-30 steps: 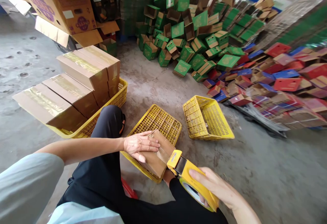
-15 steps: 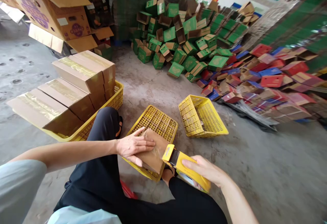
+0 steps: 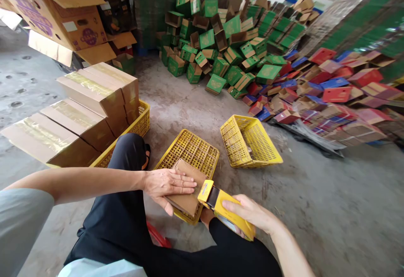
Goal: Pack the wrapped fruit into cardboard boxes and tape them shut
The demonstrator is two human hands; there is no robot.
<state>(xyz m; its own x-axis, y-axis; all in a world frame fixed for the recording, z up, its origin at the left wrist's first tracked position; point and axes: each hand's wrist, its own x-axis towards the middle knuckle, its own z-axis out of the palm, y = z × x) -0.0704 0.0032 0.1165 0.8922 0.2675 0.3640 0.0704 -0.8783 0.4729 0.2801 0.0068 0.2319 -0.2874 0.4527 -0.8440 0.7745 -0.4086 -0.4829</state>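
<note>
Below, in the head view, the left hand (image 3: 168,184) was laid flat, fingers spread, on a small brown carton (image 3: 188,188) that was propped on an upturned yellow crate (image 3: 191,148) between the person's knees. Just beside it, the right hand (image 3: 252,214) was wrapped around a yellow tape dispenser (image 3: 224,207) — its nose set against the carton's right edge — while taped cartons (image 3: 78,113) were stacked at the left and another yellow crate (image 3: 249,140) lay tilted on the concrete floor (image 3: 331,209).
</note>
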